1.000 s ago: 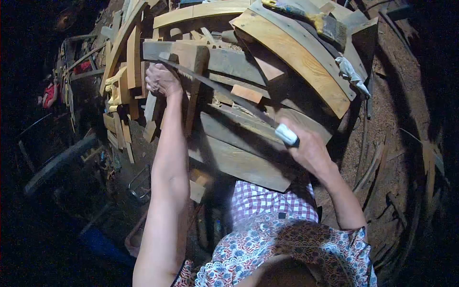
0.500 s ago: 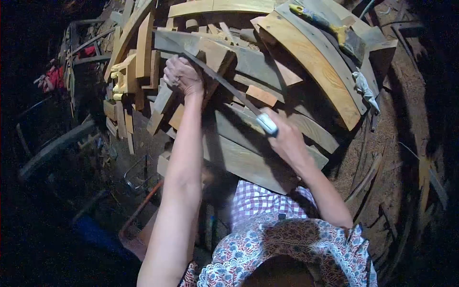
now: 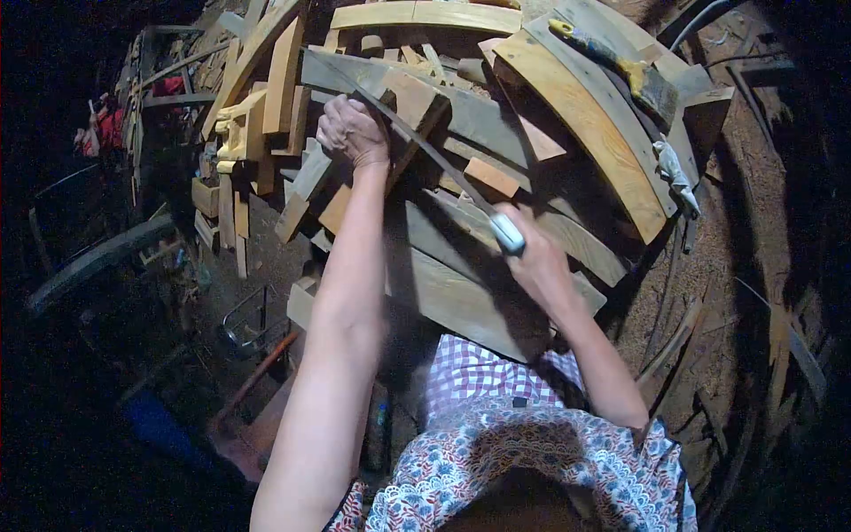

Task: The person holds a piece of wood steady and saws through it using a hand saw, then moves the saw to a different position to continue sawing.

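Note:
My right hand (image 3: 538, 257) is closed around the pale handle (image 3: 508, 233) of a handsaw. Its long thin blade (image 3: 425, 149) slants up and left, passing just right of my left hand and over a wooden block (image 3: 415, 92). My left hand (image 3: 353, 133) is closed in a fist on the wood at the block's near left side; the fingers' undersides are hidden. Beneath the blade lie several stacked grey boards (image 3: 487, 124). A small orange-brown wood piece (image 3: 492, 176) rests on them, close to the saw handle.
Curved light planks (image 3: 585, 133) lie at the upper right, with a yellow-handled brush (image 3: 620, 66) and a crumpled white cloth (image 3: 675, 173) on the boards there. Wood blocks (image 3: 244, 133) stack at the left. Wood scraps (image 3: 683, 337) litter the ground on the right.
The view has shifted slightly, so the boards and my hands appear a little farther right. The saw still lies across the block, and both hands keep their grip.

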Demonstrator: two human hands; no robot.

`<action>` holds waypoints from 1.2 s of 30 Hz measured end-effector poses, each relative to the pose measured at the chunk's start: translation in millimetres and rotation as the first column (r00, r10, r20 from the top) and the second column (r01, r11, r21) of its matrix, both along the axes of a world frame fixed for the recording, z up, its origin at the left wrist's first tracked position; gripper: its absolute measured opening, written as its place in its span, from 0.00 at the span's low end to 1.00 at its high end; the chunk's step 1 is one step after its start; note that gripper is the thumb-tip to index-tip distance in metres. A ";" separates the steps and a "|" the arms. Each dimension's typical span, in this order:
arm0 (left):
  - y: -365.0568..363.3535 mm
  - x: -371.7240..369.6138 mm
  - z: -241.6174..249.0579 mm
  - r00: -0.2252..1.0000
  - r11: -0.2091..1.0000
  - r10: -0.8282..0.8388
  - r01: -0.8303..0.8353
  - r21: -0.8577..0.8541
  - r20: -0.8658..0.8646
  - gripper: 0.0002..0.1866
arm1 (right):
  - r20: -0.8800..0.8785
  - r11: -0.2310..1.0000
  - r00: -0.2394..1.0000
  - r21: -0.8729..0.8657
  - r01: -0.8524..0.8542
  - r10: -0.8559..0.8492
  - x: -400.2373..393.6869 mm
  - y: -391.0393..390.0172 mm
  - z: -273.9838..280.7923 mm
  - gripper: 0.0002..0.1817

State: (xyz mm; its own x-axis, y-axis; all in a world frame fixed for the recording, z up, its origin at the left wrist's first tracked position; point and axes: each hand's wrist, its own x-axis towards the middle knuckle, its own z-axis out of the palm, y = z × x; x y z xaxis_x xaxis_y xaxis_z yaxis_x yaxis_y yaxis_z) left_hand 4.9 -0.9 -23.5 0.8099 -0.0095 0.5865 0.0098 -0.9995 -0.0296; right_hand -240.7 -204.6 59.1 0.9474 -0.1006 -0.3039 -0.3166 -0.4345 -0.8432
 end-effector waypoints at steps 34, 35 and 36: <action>-2.3 -6.7 6.0 0.997 0.996 -0.074 0.071 -0.062 -0.036 0.11 | -0.086 0.995 0.993 0.048 0.087 -0.083 -92.6 -4.1 5.8 0.33; -0.9 -10.4 5.2 0.996 0.995 -0.079 0.076 -0.063 -0.047 0.11 | -0.152 0.990 0.983 0.084 0.115 -0.102 -100.3 -4.4 9.0 0.33; -2.9 -9.0 6.6 0.997 0.996 -0.067 0.065 -0.053 -0.035 0.11 | -0.133 0.986 0.984 0.106 0.129 -0.114 -90.9 -2.8 5.2 0.33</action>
